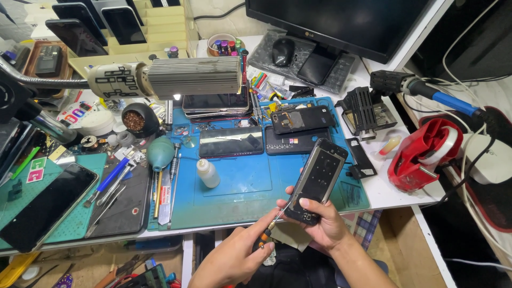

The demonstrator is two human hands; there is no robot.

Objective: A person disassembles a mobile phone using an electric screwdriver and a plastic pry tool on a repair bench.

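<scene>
Both hands are kept low at the near edge of the workbench. A black opened phone body with its back cover removed (316, 181) is gripped at its lower end by the right hand (322, 226), fingers closed around it, thumb pressed on the face; it is tilted up and away, probably so that the inside is turned toward the light. A thin screwdriver with an orange and black handle (269, 229) is pinched in the closed fingers of the left hand (234, 256), and its tip is brought to the lower corner of the phone body, which is held above the front edge of the blue rubber work mat (240, 186).

On this mat, a small white plastic dropper bottle (207, 173) is stood upright near the middle. Behind it, a dark phone screen (230, 142) and another opened black phone (303, 119) are laid flat, apart from each other. A ribbed grey lamp head on a flexible arm (192, 76) is hung over the mat from the left, likely to light the working place. To the right, a red tape dispenser (421, 154) is set on the white table (389, 186), and a black monitor (341, 21) is placed at the back.
</scene>
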